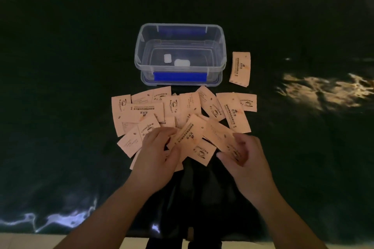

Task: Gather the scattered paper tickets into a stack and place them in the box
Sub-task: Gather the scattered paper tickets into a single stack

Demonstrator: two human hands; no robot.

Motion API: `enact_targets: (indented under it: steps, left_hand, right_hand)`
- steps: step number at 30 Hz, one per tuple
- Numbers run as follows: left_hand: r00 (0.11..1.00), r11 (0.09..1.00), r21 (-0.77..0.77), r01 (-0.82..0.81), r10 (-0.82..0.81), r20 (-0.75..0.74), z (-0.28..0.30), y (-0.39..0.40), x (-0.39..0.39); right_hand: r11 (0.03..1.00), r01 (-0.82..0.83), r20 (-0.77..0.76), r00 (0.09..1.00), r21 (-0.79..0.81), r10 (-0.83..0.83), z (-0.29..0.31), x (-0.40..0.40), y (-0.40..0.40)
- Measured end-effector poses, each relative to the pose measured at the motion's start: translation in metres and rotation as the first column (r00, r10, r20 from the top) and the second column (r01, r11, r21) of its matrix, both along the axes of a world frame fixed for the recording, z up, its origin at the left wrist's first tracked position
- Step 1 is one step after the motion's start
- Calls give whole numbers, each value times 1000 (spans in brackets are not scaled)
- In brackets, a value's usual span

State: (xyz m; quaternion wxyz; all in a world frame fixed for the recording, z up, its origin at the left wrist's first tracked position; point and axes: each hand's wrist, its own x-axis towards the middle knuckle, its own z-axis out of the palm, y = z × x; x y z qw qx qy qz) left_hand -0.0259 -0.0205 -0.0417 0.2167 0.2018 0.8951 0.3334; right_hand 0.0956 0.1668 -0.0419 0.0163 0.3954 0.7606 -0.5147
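Your left hand [156, 147] lies half curled with its fingers on the near tickets [162, 111]; your right hand [241, 152] pinches one ticket's corner. Sweep both hands inward so the sheets slide under each other, then square the edges before lifting. The rest fan out just beyond your fingertips. The box [180, 54] stands open past them, two white bits [176, 60] inside. One stray ticket [240, 68] lies beyond your right hand, beside the box

The room is dim. A dark, glossy, wrinkled sheet [60, 87] covers the worktop, catching warm glare at the right and bluish glints near left. Pale floor [30, 240] shows nearest.
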Motion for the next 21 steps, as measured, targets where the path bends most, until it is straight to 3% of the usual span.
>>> enact_targets:
  steps: [3, 4, 5, 6, 7, 9, 11, 13, 14, 16, 19, 21]
  left_hand:
    - [970, 989, 66, -132, 115, 213, 8, -2, -6]
    - [947, 980, 91, -177, 145, 286, 9, -3, -8]
    - [928, 972, 111, -208, 160, 337, 11, -4, -9]
    - [920, 966, 129, -222, 164, 357, 12, -5, -9]
    - [919, 962, 147, -231, 166, 359, 14, -6, -11]
    - [920, 956, 173, -235, 162, 358, 15, -10, -14]
    - [927, 966, 153, -208, 145, 345, 13, -17, -18]
    - [969, 974, 167, -156, 118, 219, 11, -26, -21]
    - [993, 978, 193, -82, 64, 99, 11, -30, -23]
    - [989, 974, 175, 147, -151, 9, 13, -35, -28]
    - [868, 926, 96, 366, -377, 324, 16, -34, -22]
    - [805, 966, 151, 209, -258, 534, 15, -30, -16]
  right_hand:
    - [940, 121, -24, 991, -319, -135, 8, -13, -20]
    - [835, 215, -5, 968, -506, -252, 7, -17, -25]
    - [635, 290, 21, 919, -716, -395, 10, -20, -30]
    - [427, 304, 62, 867, -852, -495, 11, -23, -34]
    - [324, 288, 80, 845, -901, -529, 11, -24, -38]
    - [396, 279, 63, 876, -875, -478, 8, -26, -45]
    - [605, 256, 35, 935, -754, -352, 9, -27, -50]
    - [870, 96, 22, 995, -483, -98, 9, -24, -53]
    - [947, -40, 48, 997, -318, 58, 10, -22, -52]
    - [964, -216, 40, 974, -157, 225, 14, -21, -52]
    - [948, -268, -79, 963, -171, 258, 26, -33, -57]
    - [971, -155, -92, 986, -184, 140, 23, -45, -60]
